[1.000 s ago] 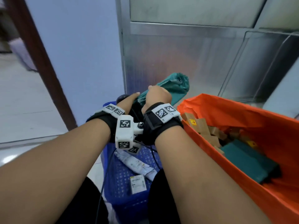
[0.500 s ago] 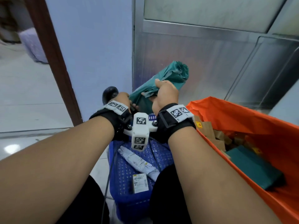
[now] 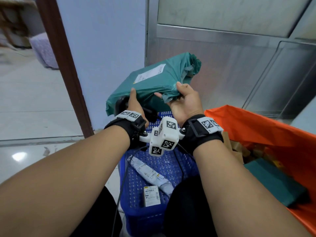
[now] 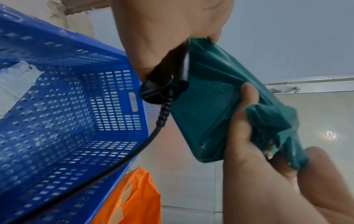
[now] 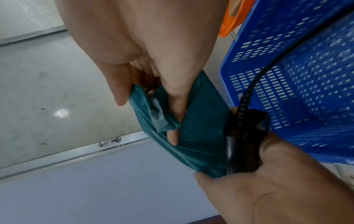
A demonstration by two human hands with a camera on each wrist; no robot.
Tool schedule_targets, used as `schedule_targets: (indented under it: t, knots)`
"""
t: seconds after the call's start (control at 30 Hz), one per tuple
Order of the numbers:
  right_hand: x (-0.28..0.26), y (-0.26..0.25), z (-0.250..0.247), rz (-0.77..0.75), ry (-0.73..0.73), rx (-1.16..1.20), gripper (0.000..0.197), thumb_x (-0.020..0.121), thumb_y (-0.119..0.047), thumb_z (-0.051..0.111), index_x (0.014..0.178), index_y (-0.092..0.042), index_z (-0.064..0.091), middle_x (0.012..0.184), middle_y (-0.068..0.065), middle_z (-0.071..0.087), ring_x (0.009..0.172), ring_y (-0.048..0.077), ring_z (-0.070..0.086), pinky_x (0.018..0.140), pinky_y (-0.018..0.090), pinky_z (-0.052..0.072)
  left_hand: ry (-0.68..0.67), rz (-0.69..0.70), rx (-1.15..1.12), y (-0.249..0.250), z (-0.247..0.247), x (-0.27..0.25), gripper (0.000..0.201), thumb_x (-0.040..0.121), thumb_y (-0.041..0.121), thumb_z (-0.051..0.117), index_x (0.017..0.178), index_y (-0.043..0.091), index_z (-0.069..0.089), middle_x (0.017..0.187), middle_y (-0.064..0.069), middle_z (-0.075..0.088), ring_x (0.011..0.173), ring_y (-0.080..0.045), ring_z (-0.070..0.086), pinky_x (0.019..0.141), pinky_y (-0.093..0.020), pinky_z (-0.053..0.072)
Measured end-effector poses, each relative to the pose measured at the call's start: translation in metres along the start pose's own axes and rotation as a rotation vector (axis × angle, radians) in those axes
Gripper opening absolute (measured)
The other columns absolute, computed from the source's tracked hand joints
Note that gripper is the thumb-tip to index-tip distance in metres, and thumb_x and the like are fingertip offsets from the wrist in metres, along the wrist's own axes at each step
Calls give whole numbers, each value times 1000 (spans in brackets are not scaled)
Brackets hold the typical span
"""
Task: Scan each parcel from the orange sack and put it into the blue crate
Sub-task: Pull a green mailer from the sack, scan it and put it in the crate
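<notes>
A green plastic-wrapped parcel (image 3: 153,81) is held above the blue crate (image 3: 186,161), its white label facing up. My right hand (image 3: 185,100) grips the parcel's crumpled right end, thumb on top and fingers underneath (image 5: 174,109). My left hand (image 3: 134,103) holds a black corded scanner (image 3: 119,105) and presses its thumb on the parcel's left edge. In the left wrist view the scanner (image 4: 164,84) lies against the parcel's underside (image 4: 210,106). The orange sack (image 3: 256,130) stands open at the right.
A grey-white bag parcel (image 3: 150,175) and a small labelled box (image 3: 152,195) lie in the crate. The sack holds a dark green parcel (image 3: 273,182) and cardboard boxes (image 3: 237,147). The scanner cable (image 3: 119,194) hangs over the crate. A metal door (image 3: 222,65) stands behind, a brown door frame (image 3: 63,65) at the left.
The parcel has been turned from edge-up to flat with its label up. My hands have moved apart along it, and the right hand has turned palm up.
</notes>
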State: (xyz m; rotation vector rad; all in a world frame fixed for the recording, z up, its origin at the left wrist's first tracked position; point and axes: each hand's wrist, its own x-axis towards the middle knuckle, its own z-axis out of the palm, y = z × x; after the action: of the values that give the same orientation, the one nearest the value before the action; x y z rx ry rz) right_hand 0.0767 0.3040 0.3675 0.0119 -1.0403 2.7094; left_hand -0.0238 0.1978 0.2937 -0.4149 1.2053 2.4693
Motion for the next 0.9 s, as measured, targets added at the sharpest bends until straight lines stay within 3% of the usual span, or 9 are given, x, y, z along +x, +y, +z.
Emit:
schedule_targets:
  t: [0.1, 0.23, 0.37, 0.47, 0.53, 0.6, 0.73, 0.8, 0.9]
  knots:
    - [-3, -1, 2, 15, -60, -40, 36, 100, 3, 43, 66, -9, 36, 101, 22, 61, 106, 44, 60, 86, 68, 51, 16, 7, 22, -1, -3, 11, 107, 40, 88, 78, 124, 22, 72, 119, -12, 75, 107, -36, 73, 101, -56, 51]
    - [-5, -9, 1, 39, -78, -48, 39, 99, 4, 45, 62, -9, 38, 92, 20, 63, 96, 40, 64, 84, 67, 52, 22, 89, 15, 10, 8, -11, 87, 57, 76, 75, 122, 18, 73, 114, -11, 77, 105, -33, 74, 99, -53, 54]
    - [-5, -19, -13, 40, -33, -175, 39, 98, 2, 48, 62, -11, 39, 94, 18, 61, 101, 38, 61, 89, 62, 53, 94, 161, 109, 18, 6, -6, 91, 49, 85, 66, 118, 28, 61, 126, -1, 65, 115, -30, 63, 104, -52, 49]
    - [-4, -22, -28, 16, 76, -506, 39, 95, -4, 57, 59, -15, 48, 87, 16, 60, 86, 32, 62, 72, 45, 60, 258, 154, 122, 29, 4, -8, 88, 35, 79, 76, 98, 19, 69, 89, -8, 76, 87, -31, 73, 88, -57, 55]
    - [-6, -22, -34, 31, 154, -763, 27, 95, -12, 62, 69, -14, 55, 84, 13, 61, 81, 28, 61, 69, 43, 57, 345, 212, 132, 35, 2, -11, 87, 32, 69, 79, 97, 13, 68, 63, -8, 72, 61, -28, 69, 75, -53, 58]
    - [-7, -23, -43, 68, 229, -999, 18, 95, -29, 64, 90, -12, 60, 89, 6, 60, 85, 24, 59, 78, 46, 57, 374, 274, 119, 37, 4, -20, 92, 34, 64, 83, 110, 16, 66, 82, -4, 78, 67, -26, 72, 72, -50, 62]
    - [-2, -33, -69, -62, 424, -1419, 71, 86, -55, 60, 136, -8, 42, 130, 12, 52, 118, 31, 52, 101, 47, 46, 306, 345, 77, 36, 8, -32, 85, 44, 47, 89, 118, 14, 64, 96, -1, 77, 78, -24, 76, 73, -49, 63]
    - [-3, -40, -83, -135, 475, -1571, 79, 95, -48, 53, 152, -3, 23, 155, 17, 33, 141, 35, 33, 116, 47, 30, 264, 381, 126, 39, 12, -34, 76, 52, 43, 90, 117, 13, 66, 93, 0, 77, 77, -22, 76, 72, -46, 64]
    - [-8, -54, -96, -150, 505, -1641, 79, 98, -50, 47, 155, -3, 18, 159, 17, 27, 146, 37, 23, 120, 47, 22, 184, 435, 186, 40, 14, -37, 69, 50, 41, 91, 110, 14, 71, 90, 0, 79, 77, -21, 77, 74, -45, 64]
